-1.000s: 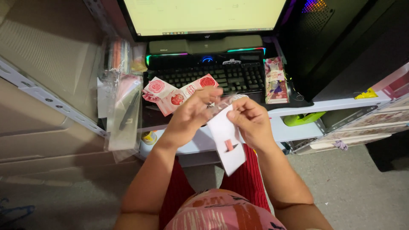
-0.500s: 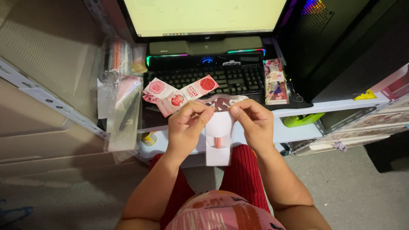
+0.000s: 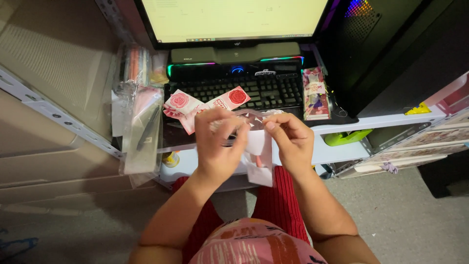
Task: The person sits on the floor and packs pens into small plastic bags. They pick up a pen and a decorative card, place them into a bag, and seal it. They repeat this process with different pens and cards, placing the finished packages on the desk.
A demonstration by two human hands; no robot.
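While both hands work at mid-scene, near the keyboard (image 3: 254, 90): left hand (image 3: 217, 144) and right hand (image 3: 288, 139) pinch shut on a small white packet (image 3: 258, 156). Step: handling its top edge; next calls for steady opposed grip.

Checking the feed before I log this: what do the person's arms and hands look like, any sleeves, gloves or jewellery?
Both forearms are bare to past the elbows, with no sleeves in view. The left hand and right hand wear no gloves; no rings, watch or bracelets show.
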